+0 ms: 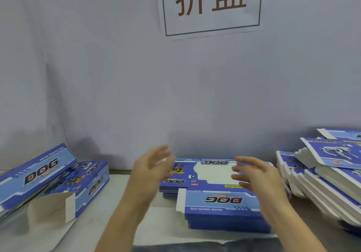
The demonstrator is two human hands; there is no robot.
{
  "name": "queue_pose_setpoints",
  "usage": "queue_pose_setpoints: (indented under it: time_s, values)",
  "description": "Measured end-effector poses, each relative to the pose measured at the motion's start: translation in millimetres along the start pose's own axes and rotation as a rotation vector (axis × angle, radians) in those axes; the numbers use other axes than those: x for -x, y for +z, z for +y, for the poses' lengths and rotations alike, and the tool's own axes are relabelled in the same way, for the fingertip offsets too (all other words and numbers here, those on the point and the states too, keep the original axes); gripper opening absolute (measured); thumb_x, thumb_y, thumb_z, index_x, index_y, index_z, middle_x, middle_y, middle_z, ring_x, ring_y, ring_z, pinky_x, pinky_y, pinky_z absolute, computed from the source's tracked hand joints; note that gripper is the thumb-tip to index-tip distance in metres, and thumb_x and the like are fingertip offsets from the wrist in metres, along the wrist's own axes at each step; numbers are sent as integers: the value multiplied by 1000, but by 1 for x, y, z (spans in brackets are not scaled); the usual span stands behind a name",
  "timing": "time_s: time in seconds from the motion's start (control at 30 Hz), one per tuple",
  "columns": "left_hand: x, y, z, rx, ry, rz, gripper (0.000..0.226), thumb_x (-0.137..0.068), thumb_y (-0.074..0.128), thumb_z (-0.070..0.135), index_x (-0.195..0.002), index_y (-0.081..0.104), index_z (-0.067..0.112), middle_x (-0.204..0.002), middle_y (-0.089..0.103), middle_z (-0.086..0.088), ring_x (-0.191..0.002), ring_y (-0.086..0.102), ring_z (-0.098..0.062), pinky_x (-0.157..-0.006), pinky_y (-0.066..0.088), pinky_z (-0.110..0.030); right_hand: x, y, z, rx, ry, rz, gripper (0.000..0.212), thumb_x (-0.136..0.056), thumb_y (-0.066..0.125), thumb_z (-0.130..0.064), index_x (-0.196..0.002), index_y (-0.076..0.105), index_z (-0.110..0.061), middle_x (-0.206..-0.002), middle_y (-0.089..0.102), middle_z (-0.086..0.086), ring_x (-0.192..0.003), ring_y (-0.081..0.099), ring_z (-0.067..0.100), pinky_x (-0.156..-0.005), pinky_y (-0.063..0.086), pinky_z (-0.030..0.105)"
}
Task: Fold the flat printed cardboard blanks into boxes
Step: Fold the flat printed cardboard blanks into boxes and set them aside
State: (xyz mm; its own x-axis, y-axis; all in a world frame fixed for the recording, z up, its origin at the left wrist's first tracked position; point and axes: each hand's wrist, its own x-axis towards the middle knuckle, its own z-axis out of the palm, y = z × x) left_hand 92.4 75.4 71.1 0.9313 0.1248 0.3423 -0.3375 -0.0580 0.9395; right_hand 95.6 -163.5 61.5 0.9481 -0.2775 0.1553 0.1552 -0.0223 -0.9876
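Your left hand (154, 165) and right hand (254, 175) hover with fingers apart, holding nothing, above the stack of blanks (218, 197) at the surface's middle near its far edge. Pinch only the top blank's edges, lifting cleanly.

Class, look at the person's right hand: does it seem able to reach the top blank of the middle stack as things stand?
Probably yes. The right hand hovers open just above the middle stack of blanks, holding nothing, and nothing lies between its fingers and the top sheet.
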Motion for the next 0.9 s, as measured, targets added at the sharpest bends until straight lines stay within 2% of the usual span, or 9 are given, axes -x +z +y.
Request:
queue_pose_setpoints:
  time_s: [0.07,0.13,0.2,0.27,0.4,0.6,0.7,0.8,0.9]
  values:
    - [3,9,-14,-406,2,-132,36,-93,70,29,-126,59,37,-137,59,13,-116,59,3,-97,52,-22,4,9,6,317,-155,-122,20,-97,62,-16,-110,69,-30,-115,71,-6,-109,65,15,-78,53,24]
    - [8,18,-27,-628,-52,-322,59,-92,68,43,-145,43,40,-146,36,27,-133,42,2,-111,41,-26,8,14,13,609,-221,-290,35,-92,68,-37,-124,58,-44,-139,53,-19,-133,46,9,-105,43,32]
    - [14,24,-33,-759,-136,-508,78,-86,70,55,-152,31,42,-149,26,28,-140,27,0,-115,33,-24,10,17,17,852,-132,-545,61,-84,69,-58,-139,44,-50,-156,30,-22,-148,23,10,-122,20,45]
    - [15,27,-35,-849,-185,-585,81,-84,74,50,-152,32,43,-161,21,21,-149,19,-8,-119,32,-30,11,19,15,1022,-63,-688,70,-82,69,-62,-143,39,-51,-162,19,-21,-153,9,14,-123,7,49]
    - [11,26,-34,-925,-172,-511,68,-88,74,43,-149,44,40,-162,27,17,-147,24,-11,-114,34,-31,11,17,7,1010,-92,-600,52,-87,73,-44,-136,53,-47,-157,33,-20,-145,27,14,-118,26,44]
    - [8,24,-37,-894,-156,-509,58,-91,69,43,-145,49,39,-158,36,13,-139,33,-9,-97,39,-21,10,14,5,980,-100,-597,40,-90,71,-39,-128,61,-45,-149,45,-13,-133,41,13,-105,41,32]
    - [7,21,-36,-812,-106,-429,41,-94,65,45,-134,60,38,-144,49,14,-126,42,-4,-85,44,-14,10,13,3,961,-161,-566,31,-95,63,-39,-126,64,-42,-142,49,-10,-125,48,13,-99,43,27]
    - [7,21,-31,-686,55,-284,27,-89,72,44,-116,66,47,-124,59,24,-116,51,5,-84,41,-4,7,14,2,908,-271,-503,25,-100,56,-34,-122,69,-36,-129,61,-11,-112,54,8,-93,45,24]
    - [7,22,-22,-505,224,-99,51,-78,79,45,-117,48,57,-119,51,36,-110,48,20,-81,43,-1,5,14,0,868,-402,-405,27,-103,50,-33,-122,69,-34,-117,67,-11,-105,58,10,-89,51,29]
